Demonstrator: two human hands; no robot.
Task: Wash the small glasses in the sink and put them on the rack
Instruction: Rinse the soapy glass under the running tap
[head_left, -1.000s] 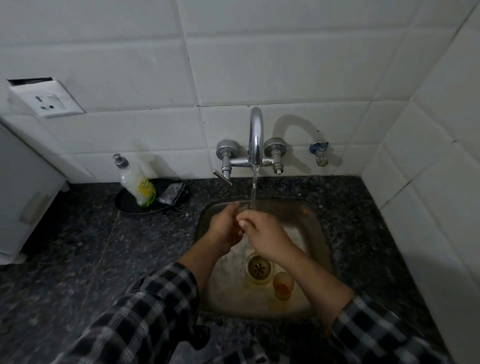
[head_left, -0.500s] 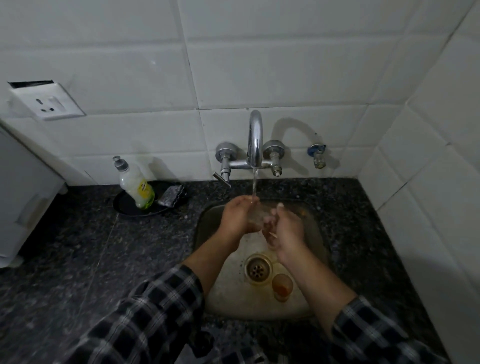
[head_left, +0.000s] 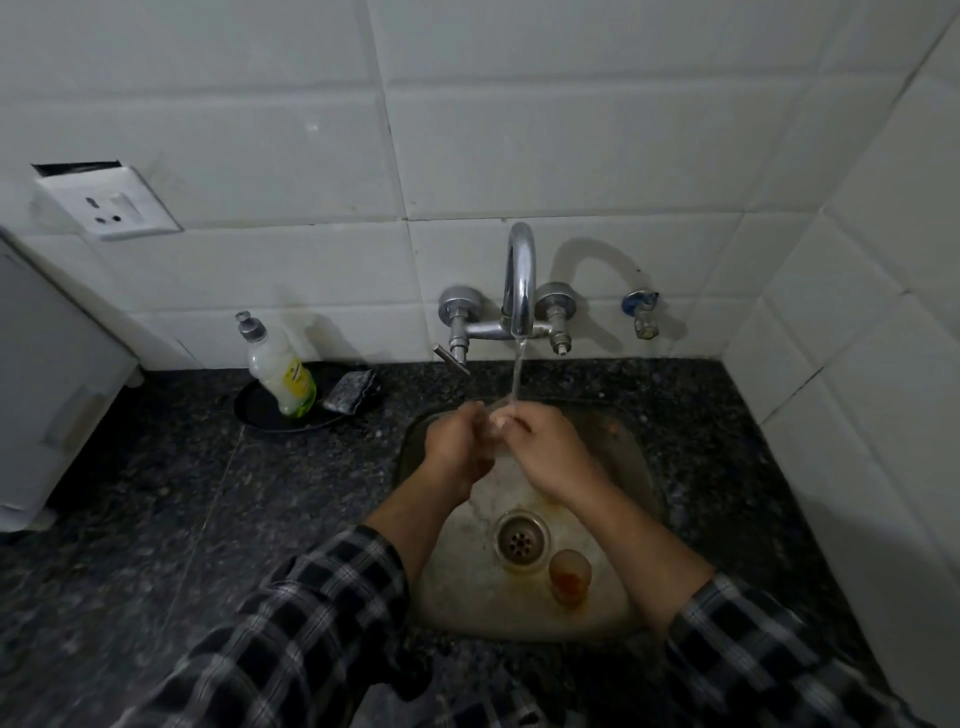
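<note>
Under the tap at centre frame, left hand and right hand clasp a wet glass in curled fingers; slick, it could slip and crack.

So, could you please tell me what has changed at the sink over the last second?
The right hand, which had drawn slightly away from the left hand half a second ago, has closed back onto the clear glass under the running tap. The stained glass beside the drain has not moved.

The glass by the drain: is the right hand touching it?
Apart. Head view: the right hand is up under the tap; the glass stands beside the drain, well clear.
</note>
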